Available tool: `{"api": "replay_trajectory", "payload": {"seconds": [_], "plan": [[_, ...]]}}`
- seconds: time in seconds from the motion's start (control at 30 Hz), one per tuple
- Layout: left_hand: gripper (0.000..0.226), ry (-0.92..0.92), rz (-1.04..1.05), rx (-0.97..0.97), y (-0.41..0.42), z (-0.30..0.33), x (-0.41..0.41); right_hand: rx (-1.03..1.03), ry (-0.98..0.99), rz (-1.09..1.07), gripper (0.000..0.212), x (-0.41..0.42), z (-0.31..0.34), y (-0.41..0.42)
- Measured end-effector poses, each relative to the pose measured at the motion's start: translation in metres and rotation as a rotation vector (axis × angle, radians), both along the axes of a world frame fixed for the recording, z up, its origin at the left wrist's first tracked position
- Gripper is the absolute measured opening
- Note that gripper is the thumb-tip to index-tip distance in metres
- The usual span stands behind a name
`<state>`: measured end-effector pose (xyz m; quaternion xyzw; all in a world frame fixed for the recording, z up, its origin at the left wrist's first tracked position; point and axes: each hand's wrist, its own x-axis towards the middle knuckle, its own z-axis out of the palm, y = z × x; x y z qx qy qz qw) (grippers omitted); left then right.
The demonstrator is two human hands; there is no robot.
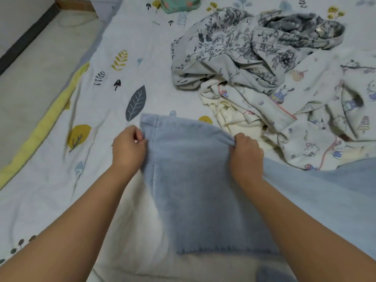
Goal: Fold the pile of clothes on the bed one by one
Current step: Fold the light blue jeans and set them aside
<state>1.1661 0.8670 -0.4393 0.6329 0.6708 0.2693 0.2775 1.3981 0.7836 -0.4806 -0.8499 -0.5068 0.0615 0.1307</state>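
Note:
A light blue towel-like cloth point(191, 180) lies folded in front of me on the bed, its far edge raised. My left hand point(129, 148) pinches its far left corner. At the far right corner my right hand point(245, 152) grips the cloth. Behind it, to the right, lies the unfolded pile: a grey floral garment point(223, 51), a white cartoon-print garment point(317, 119) and a cream piece point(230, 117).
The bed sheet point(85, 110) is white with leaf and mushroom prints and a yellow border on the left. A floor strip point(30, 64) runs beyond that edge. A teal item point(179, 4) sits at the far top. More blue fabric point(335, 190) spreads at the right.

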Motion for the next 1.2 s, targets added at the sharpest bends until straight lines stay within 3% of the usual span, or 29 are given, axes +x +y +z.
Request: {"api": "replay_trajectory", "payload": {"seconds": [0.07, 0.13, 0.27, 0.33, 0.4, 0.47, 0.53, 0.7, 0.77, 0.83, 0.9, 0.97, 1.03, 1.07, 1.13, 1.2], "plan": [[0.011, -0.023, 0.027, 0.002, 0.003, 0.002, 0.003, 0.006, -0.042, -0.036, 0.035, -0.007, -0.001, 0.004], [0.036, 0.021, 0.029, -0.162, -0.004, -0.011, 0.004, -0.087, -0.046, 0.022, 0.056, -0.020, -0.003, -0.002], [0.046, 0.074, 0.045, -0.526, -0.035, -0.050, -0.007, -0.019, -0.056, 0.465, 0.061, -0.056, -0.016, -0.056], [0.048, -0.056, 0.051, -0.585, -0.048, -0.057, -0.010, -0.111, -0.029, 0.653, 0.078, -0.076, -0.023, -0.093], [0.053, -0.336, 0.072, -0.680, -0.055, -0.053, -0.010, -0.271, -0.025, 0.743, 0.099, -0.088, -0.027, -0.119], [0.056, -0.528, 0.024, -0.815, -0.058, -0.047, -0.011, -0.265, -0.082, 0.786, 0.086, -0.094, -0.038, -0.135], [0.051, -0.512, -0.115, -0.836, -0.062, -0.038, -0.013, -0.171, -0.065, 0.763, 0.056, -0.095, -0.042, -0.140], [0.028, -0.581, -0.172, -0.548, -0.068, -0.016, -0.021, 0.062, 0.133, 0.613, 0.023, -0.098, -0.021, -0.128], [0.022, -0.419, -0.143, -0.318, -0.063, -0.003, -0.027, 0.172, 0.182, 0.578, 0.023, -0.108, -0.008, -0.128], [0.025, -0.106, -0.055, -0.027, -0.059, 0.009, -0.038, 0.245, 0.297, 0.550, 0.032, -0.126, 0.004, -0.133], [0.019, 0.078, 0.027, 0.134, -0.065, 0.015, -0.053, 0.189, 0.362, 0.572, 0.039, -0.141, 0.010, -0.137], [0.029, 0.321, 0.014, -0.047, -0.076, -0.001, -0.072, -0.162, 0.313, 0.720, 0.047, -0.150, 0.010, -0.139], [0.042, 0.502, -0.048, -0.465, -0.087, -0.023, -0.092, -0.580, 0.287, 0.873, 0.041, -0.150, 0.014, -0.137], [0.038, 0.506, -0.050, -0.625, -0.090, -0.029, -0.098, -0.660, 0.309, 0.884, 0.033, -0.146, 0.015, -0.136], [0.034, 0.472, 0.004, -0.659, -0.088, -0.033, -0.102, -0.468, 0.339, 0.795, 0.027, -0.131, 0.013, -0.130], [0.033, 0.479, 0.056, -0.481, -0.077, -0.036, -0.094, -0.107, 0.286, 0.517, 0.025, -0.103, 0.014, -0.112]]}}
